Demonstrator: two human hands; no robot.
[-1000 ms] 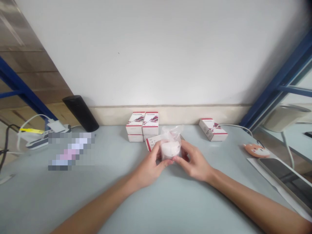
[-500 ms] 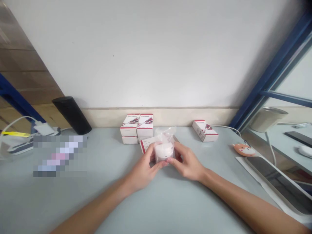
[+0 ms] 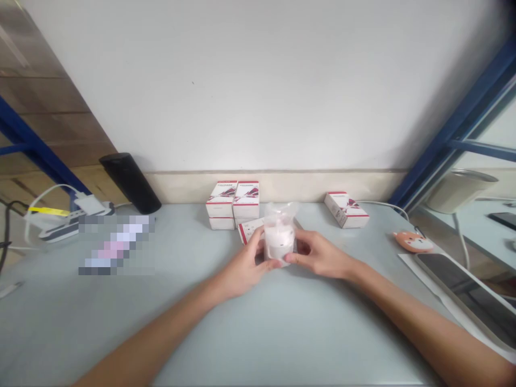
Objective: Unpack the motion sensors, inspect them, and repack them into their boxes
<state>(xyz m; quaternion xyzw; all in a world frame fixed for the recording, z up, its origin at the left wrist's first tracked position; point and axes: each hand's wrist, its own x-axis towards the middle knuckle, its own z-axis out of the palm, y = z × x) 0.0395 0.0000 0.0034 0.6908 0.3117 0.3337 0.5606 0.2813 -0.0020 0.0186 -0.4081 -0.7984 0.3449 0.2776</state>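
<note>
- Your left hand and right hand hold a white object inside a clear bag.
- Grip evenly and low, clear of the flat box behind.

Grips a white object in a clear bag between left hand and right hand. Has stacked red-edged boxes behind on the pale surface, another box farther right, near an orange animal-faced pouch.
</note>
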